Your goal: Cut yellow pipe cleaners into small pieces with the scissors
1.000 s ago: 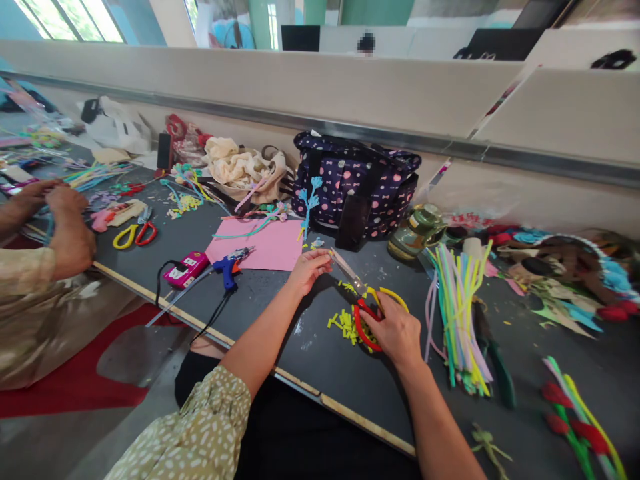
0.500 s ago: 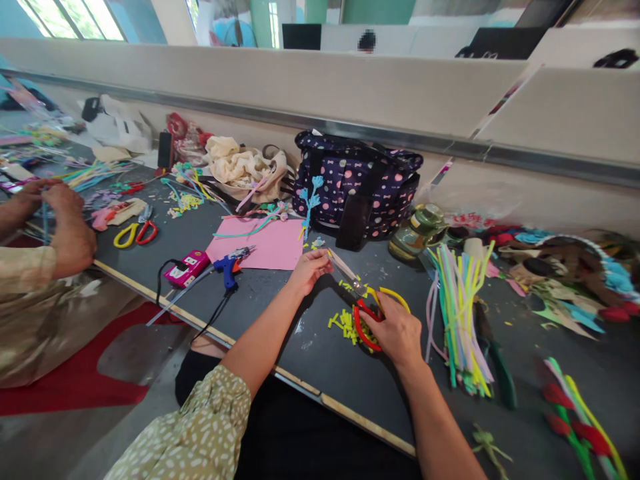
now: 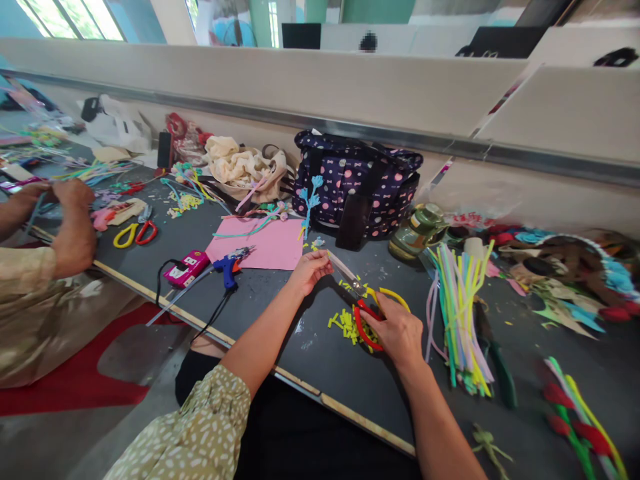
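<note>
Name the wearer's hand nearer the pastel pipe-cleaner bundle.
Right. The right hand, holding scissors, is left of the bundle; the left hand is farther left, near the scissors' tips.

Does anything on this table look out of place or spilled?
One thing looks untidy: the blue glue gun has its black cord hanging over the front edge of the table, where it might snag. Small yellow pieces also lie loose by the scissors in the right hand, probably clippings rather than a spill.

Daylight glares through the upper-left window (image 3: pixel 70 19); the tabletop (image 3: pixel 320 360) is dimmer; the view's outer edges look stretched, soft.
</note>
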`<state>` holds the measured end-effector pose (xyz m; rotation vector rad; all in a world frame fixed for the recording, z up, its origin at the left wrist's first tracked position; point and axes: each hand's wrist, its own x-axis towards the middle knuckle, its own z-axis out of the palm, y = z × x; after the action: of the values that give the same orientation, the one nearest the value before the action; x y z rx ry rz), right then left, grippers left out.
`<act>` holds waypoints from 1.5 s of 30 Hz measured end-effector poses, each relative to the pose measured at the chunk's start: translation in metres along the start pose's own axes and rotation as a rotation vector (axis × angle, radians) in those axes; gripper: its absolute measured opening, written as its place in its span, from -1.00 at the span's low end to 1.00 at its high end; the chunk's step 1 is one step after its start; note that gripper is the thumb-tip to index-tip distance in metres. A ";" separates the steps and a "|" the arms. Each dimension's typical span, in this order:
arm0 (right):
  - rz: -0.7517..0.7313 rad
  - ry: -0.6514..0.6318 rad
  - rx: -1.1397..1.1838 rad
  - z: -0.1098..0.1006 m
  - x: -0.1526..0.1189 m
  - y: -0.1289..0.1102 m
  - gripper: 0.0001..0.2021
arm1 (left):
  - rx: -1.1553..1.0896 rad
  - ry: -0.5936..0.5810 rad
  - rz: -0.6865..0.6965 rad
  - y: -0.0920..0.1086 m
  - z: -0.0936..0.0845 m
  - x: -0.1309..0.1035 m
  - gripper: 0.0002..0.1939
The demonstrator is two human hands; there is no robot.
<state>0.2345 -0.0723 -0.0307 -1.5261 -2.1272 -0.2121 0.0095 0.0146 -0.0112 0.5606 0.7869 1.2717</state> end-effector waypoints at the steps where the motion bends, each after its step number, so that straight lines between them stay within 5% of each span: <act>1: 0.002 -0.006 -0.003 0.000 0.000 0.000 -0.53 | -0.001 0.002 -0.002 0.000 0.000 0.000 -0.74; 19: 0.042 -0.073 -0.030 -0.001 -0.001 -0.001 -0.58 | -0.012 0.008 -0.019 -0.001 -0.005 0.003 -0.71; 33: 0.159 -0.120 -0.152 -0.009 0.007 -0.013 -0.59 | 0.103 0.155 0.121 0.000 -0.007 0.006 -0.72; 40: 0.220 -0.142 -0.193 -0.007 0.008 -0.006 -0.61 | 0.302 0.177 0.244 -0.001 -0.008 0.006 -0.78; 45: 0.282 -0.118 -0.162 -0.010 0.010 -0.005 -0.62 | 0.690 0.148 0.280 -0.007 -0.010 0.008 -0.89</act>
<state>0.2308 -0.0700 -0.0165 -1.9554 -1.9915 -0.2026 0.0064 0.0201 -0.0241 1.1709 1.3188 1.2912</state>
